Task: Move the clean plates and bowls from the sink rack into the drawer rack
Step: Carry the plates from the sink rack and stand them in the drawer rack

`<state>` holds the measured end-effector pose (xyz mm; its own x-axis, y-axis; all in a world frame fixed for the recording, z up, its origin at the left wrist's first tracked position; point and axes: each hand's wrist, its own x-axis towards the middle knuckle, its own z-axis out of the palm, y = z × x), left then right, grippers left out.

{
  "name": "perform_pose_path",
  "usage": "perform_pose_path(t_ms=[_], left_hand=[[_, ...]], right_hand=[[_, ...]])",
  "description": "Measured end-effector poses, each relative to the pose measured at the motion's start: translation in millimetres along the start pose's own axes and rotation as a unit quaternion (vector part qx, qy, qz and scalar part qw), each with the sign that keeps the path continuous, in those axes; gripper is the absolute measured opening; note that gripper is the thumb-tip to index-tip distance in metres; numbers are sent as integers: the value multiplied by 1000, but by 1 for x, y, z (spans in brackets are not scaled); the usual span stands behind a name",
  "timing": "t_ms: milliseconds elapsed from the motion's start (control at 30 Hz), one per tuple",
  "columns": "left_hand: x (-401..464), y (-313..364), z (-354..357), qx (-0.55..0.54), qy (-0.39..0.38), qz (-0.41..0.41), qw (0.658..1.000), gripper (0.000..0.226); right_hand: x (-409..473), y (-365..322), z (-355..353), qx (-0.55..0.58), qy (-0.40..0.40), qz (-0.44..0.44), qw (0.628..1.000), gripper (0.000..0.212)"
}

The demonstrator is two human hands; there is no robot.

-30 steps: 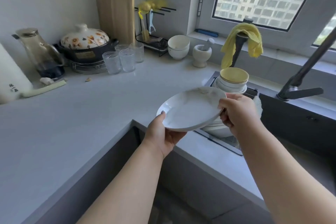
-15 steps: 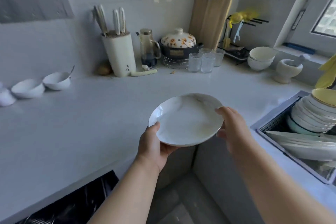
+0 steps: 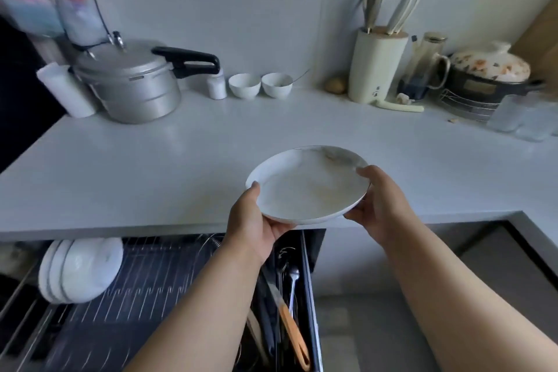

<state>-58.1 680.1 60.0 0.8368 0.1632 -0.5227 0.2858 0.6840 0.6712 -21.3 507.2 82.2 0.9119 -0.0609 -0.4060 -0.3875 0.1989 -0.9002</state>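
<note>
Above the drawer rack [image 3: 145,287] with three plates [image 3: 81,270], two hands' fingers [image 3: 367,174] grip one plate [image 3: 308,187].

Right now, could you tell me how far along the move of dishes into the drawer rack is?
Partly done. A few white dishes already stand at the left of the open drawer rack. In hand: one white plate, gripped at its rim by the left hand and right hand above the counter edge. It is not yet slotted in. The sink rack is out of view, so what remains cannot be judged.
</note>
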Motion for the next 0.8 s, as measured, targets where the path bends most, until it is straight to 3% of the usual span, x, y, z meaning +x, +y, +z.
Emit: perform_pose_path(t_ms=[167, 300, 400, 600, 700, 800], left_hand=[[-9, 39, -87, -33, 79, 46, 995, 30], [-20, 64, -159, -29, 132, 71, 988, 34], [-30, 80, -214, -22, 182, 78, 980, 32], [-46, 106, -309, -15, 291, 93, 952, 25], [-44, 111, -348, 39, 353, 104, 929, 25], [-38, 110, -388, 181, 422, 139, 877, 26]], right_hand=[[-11, 35, 89, 8, -81, 22, 996, 16], [-22, 70, 157, -19, -129, 53, 990, 28], [-38, 97, 202, -41, -151, 85, 984, 22], [-64, 148, 270, -77, -191, 123, 971, 34], [-72, 168, 292, -92, -190, 134, 968, 36], [-79, 185, 307, -116, -179, 149, 966, 23]])
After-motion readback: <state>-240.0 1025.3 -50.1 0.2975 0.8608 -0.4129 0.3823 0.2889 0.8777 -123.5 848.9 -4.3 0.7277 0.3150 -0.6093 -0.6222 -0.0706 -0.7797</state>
